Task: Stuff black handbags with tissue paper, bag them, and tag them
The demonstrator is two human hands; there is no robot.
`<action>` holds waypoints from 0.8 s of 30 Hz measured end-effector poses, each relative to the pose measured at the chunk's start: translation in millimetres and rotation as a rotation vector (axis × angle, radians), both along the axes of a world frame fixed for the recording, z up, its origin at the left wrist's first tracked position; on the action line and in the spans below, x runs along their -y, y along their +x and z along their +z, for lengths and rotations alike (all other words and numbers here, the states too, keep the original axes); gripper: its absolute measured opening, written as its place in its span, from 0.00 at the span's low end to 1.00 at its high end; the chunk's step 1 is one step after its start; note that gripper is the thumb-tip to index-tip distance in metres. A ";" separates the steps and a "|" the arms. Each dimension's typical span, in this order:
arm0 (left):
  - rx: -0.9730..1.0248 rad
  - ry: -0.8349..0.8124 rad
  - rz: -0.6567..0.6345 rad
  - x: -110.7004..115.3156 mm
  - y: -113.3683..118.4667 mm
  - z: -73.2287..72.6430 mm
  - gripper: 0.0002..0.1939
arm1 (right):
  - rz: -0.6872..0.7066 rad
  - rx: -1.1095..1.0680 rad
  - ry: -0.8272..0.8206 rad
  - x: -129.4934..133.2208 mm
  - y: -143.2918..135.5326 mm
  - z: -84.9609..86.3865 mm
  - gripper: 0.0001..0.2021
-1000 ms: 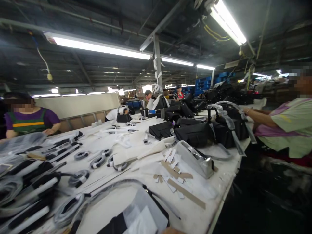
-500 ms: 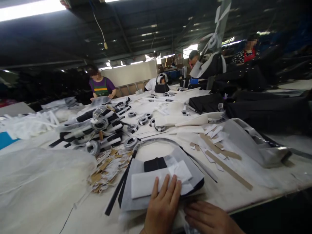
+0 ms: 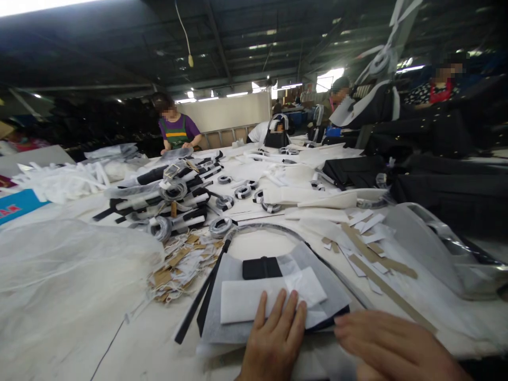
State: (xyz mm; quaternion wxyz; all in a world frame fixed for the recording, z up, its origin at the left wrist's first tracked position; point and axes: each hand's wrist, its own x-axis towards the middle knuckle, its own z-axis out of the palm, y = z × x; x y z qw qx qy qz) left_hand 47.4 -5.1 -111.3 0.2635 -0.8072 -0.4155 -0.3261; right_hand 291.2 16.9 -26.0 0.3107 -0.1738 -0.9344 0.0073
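Note:
A black handbag lies flat in front of me, covered by thin white wrapping sheet (image 3: pixel 216 330). Its curved handle (image 3: pixel 273 227) arches away from me. On top are a small black buckled strap piece (image 3: pixel 262 268) and a folded white foam sheet (image 3: pixel 238 301). My left hand (image 3: pixel 273 336) rests flat on the foam sheet's near edge, fingers spread and nothing gripped. At the bag's near right corner is my right hand (image 3: pixel 397 344), slightly blurred, its fingers stretched out side by side. What lies beneath its palm is hidden.
Left of the bag lies a heap of tags (image 3: pixel 182 264), with wrapped straps (image 3: pixel 174 196) behind it. Plastic film (image 3: pixel 71 264) covers the table's left. Cardboard strips (image 3: pixel 381 275) and a wrapped grey piece (image 3: pixel 432 254) lie right. A co-worker (image 3: pixel 178 129) stands across the table.
My right hand has moved right and slightly up, toward the bag's near right corner. My left hand stays on the foam sheet. The whole view has shifted a little.

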 end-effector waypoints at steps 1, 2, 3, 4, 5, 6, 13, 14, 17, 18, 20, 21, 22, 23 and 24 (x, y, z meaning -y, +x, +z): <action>0.003 0.001 0.005 0.1 -0.2 0.0 0.16 | -0.074 -0.006 -0.016 -13.3 -10.6 9.3 0.16; 0.003 0.001 0.012 0.2 -0.4 0.3 0.16 | -0.121 -0.011 -0.026 -29.1 -23.0 14.7 0.16; 0.002 0.003 0.015 0.2 -0.4 0.6 0.16 | -0.157 0.039 -0.068 -46.5 -36.5 16.1 0.17; 0.002 0.006 0.016 -0.1 -0.2 0.9 0.16 | -0.168 0.113 -0.102 -64.4 -50.1 14.2 0.18; 0.007 0.014 0.014 -0.5 0.3 0.9 0.16 | -0.173 0.184 -0.128 -81.5 -62.8 9.6 0.18; 0.016 0.027 0.010 -1.2 1.1 0.3 0.15 | -0.170 0.293 -0.176 -96.5 -73.9 3.4 0.19; 0.142 0.116 0.013 -5.8 8.2 -11.7 0.13 | -0.195 0.631 -0.316 -119.5 -91.8 -28.6 0.19; 0.128 0.107 0.011 -5.5 7.8 -11.6 0.13 | -0.218 0.644 -0.307 -117.6 -90.4 -28.2 0.18; 0.085 0.090 0.008 -4.3 4.7 -8.4 0.13 | -0.283 0.695 -0.295 -117.6 -88.1 -22.5 0.15; 0.086 0.091 0.010 -4.0 3.9 -7.5 0.13 | -0.291 0.713 -0.298 -119.7 -87.8 -19.9 0.13; 0.091 0.092 0.012 -4.0 3.9 -7.9 0.13 | -0.271 0.734 -0.306 -125.6 -86.9 -15.0 0.13; 0.096 0.094 0.010 -4.3 4.9 -9.4 0.13 | -0.251 0.736 -0.309 -128.5 -86.1 -13.0 0.14; 0.111 0.101 0.010 -4.9 6.2 -11.6 0.13 | -0.234 0.733 -0.312 -131.1 -85.0 -11.5 0.14; 0.134 0.112 0.011 -5.6 7.9 -14.1 0.13 | -0.224 0.725 -0.312 -133.1 -83.7 -10.7 0.14; 0.159 0.121 0.012 -6.5 9.5 -16.7 0.13 | -0.229 0.711 -0.309 -134.3 -82.3 -10.6 0.15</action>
